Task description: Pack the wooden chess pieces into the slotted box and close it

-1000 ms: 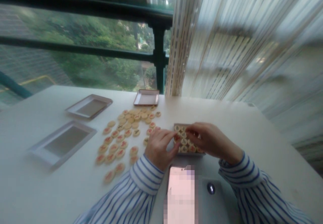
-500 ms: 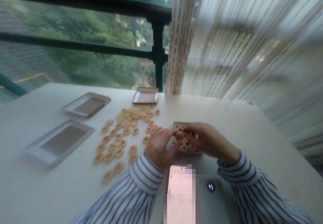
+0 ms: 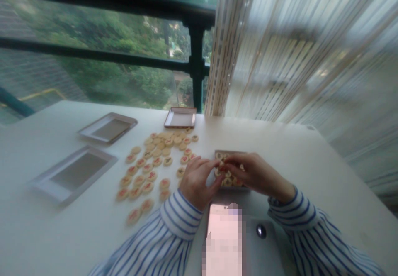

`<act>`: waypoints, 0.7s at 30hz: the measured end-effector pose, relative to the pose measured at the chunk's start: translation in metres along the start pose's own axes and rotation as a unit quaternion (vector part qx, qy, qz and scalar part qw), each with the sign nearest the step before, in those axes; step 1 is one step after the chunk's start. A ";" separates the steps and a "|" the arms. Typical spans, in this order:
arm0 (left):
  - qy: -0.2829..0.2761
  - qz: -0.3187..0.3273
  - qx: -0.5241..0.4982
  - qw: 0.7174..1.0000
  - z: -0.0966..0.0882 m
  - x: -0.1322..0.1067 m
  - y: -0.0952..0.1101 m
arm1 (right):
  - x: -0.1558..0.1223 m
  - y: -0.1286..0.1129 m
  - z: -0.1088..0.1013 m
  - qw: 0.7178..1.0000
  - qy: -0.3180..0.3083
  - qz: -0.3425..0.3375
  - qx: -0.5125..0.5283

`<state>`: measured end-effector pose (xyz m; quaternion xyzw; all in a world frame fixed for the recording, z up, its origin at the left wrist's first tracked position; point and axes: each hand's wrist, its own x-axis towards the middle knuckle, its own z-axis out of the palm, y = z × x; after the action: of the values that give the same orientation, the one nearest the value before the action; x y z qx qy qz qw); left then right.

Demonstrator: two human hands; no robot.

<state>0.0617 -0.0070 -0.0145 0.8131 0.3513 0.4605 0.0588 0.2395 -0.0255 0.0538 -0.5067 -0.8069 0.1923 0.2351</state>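
Note:
Round wooden Chinese chess pieces fill a shallow box [image 3: 233,189], several of them with black or red characters. Over its left side, my left hand [image 3: 197,180] curls its thumb and forefinger about a red-marked Chinese chess piece [image 3: 221,169]. From the right, my right hand [image 3: 253,170] pinches at the same piece, its fingertips meeting those of the left. Both hands partly cover the box and its contents. Left of my left hand, many loose Chinese chess pieces [image 3: 147,168] lie spread and heaped on the white table [image 3: 311,168].
Two shallow trays [image 3: 51,189] lie at the left, and a smaller one [image 3: 179,118] sits at the back. A phone [image 3: 222,238] and a grey device with a dark oval [image 3: 261,231] are close in front of me. A string curtain [image 3: 228,52] hangs behind the table.
My fingertips have shifted slightly around the red-marked piece over the box. The whole view has moved a little; the loose pieces and trays stay in place.

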 end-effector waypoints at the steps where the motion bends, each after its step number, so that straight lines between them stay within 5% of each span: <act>1: 0.001 -0.001 -0.001 1.000 0.000 0.000 0.001 | 0.000 0.000 0.000 1.000 0.000 0.001 0.005; 13: 0.006 -0.013 -0.033 0.999 -0.001 0.002 -0.001 | 0.002 0.000 0.001 0.995 0.017 -0.006 0.095; 21: -0.012 -0.167 -0.140 0.976 -0.004 0.002 0.003 | 0.001 0.006 0.008 0.989 0.059 0.017 0.138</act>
<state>0.0604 -0.0089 -0.0101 0.7322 0.4134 0.4791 0.2518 0.2385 -0.0228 0.0439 -0.4937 -0.7485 0.2755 0.3466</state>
